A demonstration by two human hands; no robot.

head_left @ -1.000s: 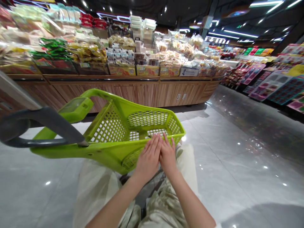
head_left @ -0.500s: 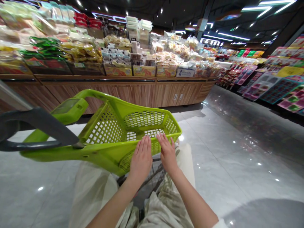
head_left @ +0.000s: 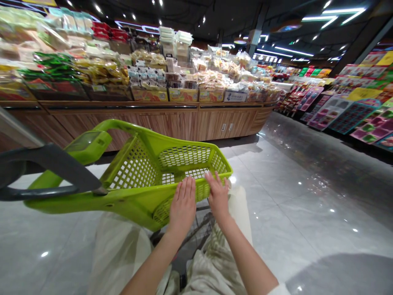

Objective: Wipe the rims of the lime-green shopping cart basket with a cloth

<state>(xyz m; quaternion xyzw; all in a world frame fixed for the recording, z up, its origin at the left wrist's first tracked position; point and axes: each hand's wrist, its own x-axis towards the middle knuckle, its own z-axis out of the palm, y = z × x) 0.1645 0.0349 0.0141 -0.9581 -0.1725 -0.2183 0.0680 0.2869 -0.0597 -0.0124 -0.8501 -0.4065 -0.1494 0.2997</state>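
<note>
A lime-green plastic shopping basket on a cart (head_left: 132, 205), with a latticed wall, stands in front of me with nothing visible inside. My left hand (head_left: 183, 207) lies flat against its near wall, fingers spread and reaching up to the rim. My right hand (head_left: 218, 196) rests on the rim further right, fingers extended over the edge. A small gap separates the two hands. A dark grey cart handle (head_left: 46, 168) sticks out to the left of the basket.
A wood-fronted display counter (head_left: 172, 125) piled with packaged snacks stands ahead. Shelves of colourful packs (head_left: 344, 116) line the right side. Polished tile floor (head_left: 291, 213) surrounds the cart. Pale loose clothing (head_left: 123, 254) shows below my arms.
My hands, touching a second ago, have moved apart along the basket rim. The counter and basket now sit slightly further left in view.
</note>
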